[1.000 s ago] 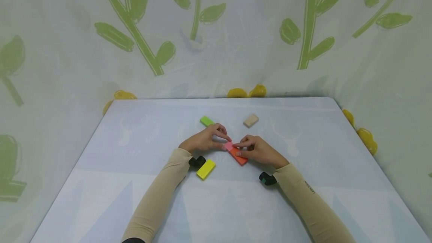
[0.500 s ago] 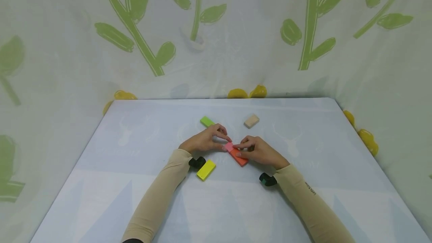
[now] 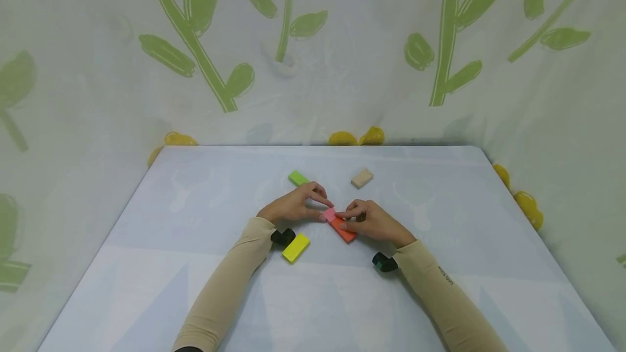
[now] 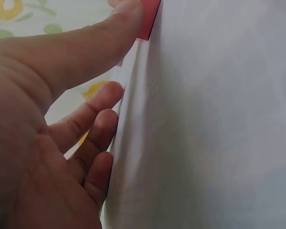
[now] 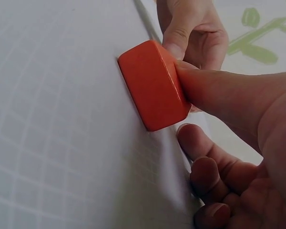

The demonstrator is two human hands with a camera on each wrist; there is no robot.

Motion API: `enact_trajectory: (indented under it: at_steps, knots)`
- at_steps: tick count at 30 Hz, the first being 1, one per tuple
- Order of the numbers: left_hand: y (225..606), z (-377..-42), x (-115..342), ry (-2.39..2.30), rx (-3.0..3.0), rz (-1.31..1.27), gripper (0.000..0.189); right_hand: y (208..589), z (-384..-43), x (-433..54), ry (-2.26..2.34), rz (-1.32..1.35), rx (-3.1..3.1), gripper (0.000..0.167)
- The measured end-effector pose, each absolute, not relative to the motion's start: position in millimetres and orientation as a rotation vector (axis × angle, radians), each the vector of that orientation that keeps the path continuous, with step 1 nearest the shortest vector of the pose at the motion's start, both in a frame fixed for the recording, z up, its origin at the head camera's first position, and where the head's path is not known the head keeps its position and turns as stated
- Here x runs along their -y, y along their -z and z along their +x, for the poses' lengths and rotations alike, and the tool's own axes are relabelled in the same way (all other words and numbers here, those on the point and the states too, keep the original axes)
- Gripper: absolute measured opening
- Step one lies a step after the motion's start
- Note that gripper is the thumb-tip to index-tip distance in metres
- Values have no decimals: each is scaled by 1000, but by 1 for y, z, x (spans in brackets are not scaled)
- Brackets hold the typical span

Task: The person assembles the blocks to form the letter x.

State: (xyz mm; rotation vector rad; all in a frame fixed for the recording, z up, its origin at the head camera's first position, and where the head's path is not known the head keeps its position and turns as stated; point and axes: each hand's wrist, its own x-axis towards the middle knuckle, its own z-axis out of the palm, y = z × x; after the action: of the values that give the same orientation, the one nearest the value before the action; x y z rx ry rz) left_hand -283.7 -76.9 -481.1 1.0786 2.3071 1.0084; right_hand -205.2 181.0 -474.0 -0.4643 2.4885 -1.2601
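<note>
A pink block [image 3: 329, 214] and an orange block [image 3: 345, 232] lie end to end on the table in the head view, touching or nearly so. My left hand [image 3: 295, 203] pinches the pink block between thumb and index finger. In the left wrist view, only a corner of the pink block [image 4: 150, 19] shows past the thumb. On the orange block, my right hand [image 3: 374, 222] has its thumb and index finger in a pinch. The right wrist view shows the orange block's end face [image 5: 155, 86] close up, with the thumb against its side and the other fingers curled below.
A yellow block [image 3: 296, 248] lies beside the left wrist camera. Behind the left hand sits a green block [image 3: 298, 178], partly covered by it. A plain wooden block [image 3: 362, 178] lies farther back, right of centre. A flower-patterned curtain [image 3: 352, 69] rises behind the table [image 3: 195, 287].
Both hands keep their hold on the two blocks, with hardly any motion. The whole head view has shifted slightly.
</note>
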Motion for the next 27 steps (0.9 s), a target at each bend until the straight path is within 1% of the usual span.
enact_trajectory:
  at_steps: [8, 17, 22, 27]
  knots:
    - [478, -281, 79, -1036, -2312, 1020, 45, 477, -206, -182, 1258, -477, -2488, 33]
    - [458, -278, 85, -1166, -2436, 968, 46, 477, -207, -183, 1253, -513, -2491, 34]
    - [448, -277, 94, -1227, -2494, 954, 49, 476, -206, -183, 1244, -484, -2492, 34]
    - [442, -269, 104, -1269, -2584, 932, 49, 479, -208, -182, 1251, -448, -2478, 34]
